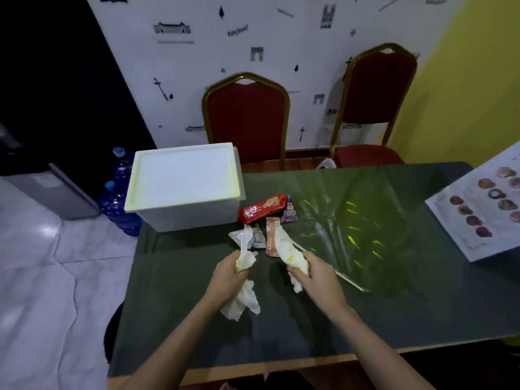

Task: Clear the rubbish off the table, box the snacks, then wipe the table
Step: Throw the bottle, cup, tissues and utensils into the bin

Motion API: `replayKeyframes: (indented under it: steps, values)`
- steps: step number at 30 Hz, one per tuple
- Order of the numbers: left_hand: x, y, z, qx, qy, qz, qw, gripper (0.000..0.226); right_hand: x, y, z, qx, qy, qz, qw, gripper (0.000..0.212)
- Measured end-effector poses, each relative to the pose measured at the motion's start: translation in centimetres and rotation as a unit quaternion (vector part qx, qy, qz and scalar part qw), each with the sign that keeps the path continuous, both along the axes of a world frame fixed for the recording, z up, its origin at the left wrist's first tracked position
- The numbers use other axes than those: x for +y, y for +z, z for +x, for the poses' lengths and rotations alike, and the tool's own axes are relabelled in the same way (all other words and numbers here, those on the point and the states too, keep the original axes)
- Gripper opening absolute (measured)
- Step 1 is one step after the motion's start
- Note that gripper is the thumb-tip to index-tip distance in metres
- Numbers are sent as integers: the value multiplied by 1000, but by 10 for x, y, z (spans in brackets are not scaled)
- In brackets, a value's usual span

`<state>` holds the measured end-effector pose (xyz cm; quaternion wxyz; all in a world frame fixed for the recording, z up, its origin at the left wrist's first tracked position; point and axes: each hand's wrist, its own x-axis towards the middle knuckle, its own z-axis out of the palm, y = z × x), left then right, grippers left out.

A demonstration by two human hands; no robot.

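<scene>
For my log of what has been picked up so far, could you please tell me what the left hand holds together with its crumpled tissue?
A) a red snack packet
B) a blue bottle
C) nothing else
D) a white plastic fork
D: a white plastic fork sticks up out of the left hand, held in one grip with the crumpled tissue; the right hand holds only a yellow-stained tissue.

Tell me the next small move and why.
Probably lift both hands off the table and drop what they hold in a bin; none shows here. The left hand grips a tissue and a fork, the right hand a yellow-stained tissue, so neither is free. The snacks lie unboxed beside the shut box.
</scene>
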<state>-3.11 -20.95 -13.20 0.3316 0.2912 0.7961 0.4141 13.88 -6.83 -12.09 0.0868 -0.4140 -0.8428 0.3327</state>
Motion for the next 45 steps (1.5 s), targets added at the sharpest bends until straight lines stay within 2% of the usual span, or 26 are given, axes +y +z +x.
replayKeyframes:
  steps: [5,7,11,16,20,22,25,27,30,34,37,39,42,45]
  values:
    - [-7,1,-9,39,-3,-34,999,4,18,-19,-16,-111,18,127,985,43]
    - [-3,1,-9,42,0,-40,998,6,38,-27,-9,-175,25,171,969,41]
    - [11,-6,1,41,-11,-58,997,5,74,-45,11,-274,55,200,939,37]
    - [24,-14,18,46,-29,-73,996,10,87,-57,15,-259,140,236,926,25]
    - [19,-12,24,28,-14,-57,998,10,89,-57,12,-281,184,187,923,27]
    - [14,-10,25,6,-4,-35,999,10,85,-51,14,-235,163,167,944,28]
    - [-8,-3,22,-41,49,8,998,20,54,-39,10,-85,122,107,983,27]
    - [-26,1,21,-54,83,33,995,20,23,-29,2,-5,104,70,992,30]
    - [-67,3,14,-55,152,56,985,29,-24,-18,-27,73,132,30,988,34]
    - [-125,4,4,-55,266,96,958,18,-76,-7,-74,102,178,-25,978,34]
    - [-172,3,-11,-59,368,125,920,11,-120,-2,-117,88,203,-79,972,27]
    - [-207,-1,-25,-91,429,154,885,7,-155,0,-146,68,225,-100,967,23]
    - [-260,-13,-53,-81,480,159,859,17,-207,-1,-186,35,254,-109,960,20]
    - [-321,-38,-86,-89,523,144,835,8,-266,-6,-233,20,264,-141,954,19]
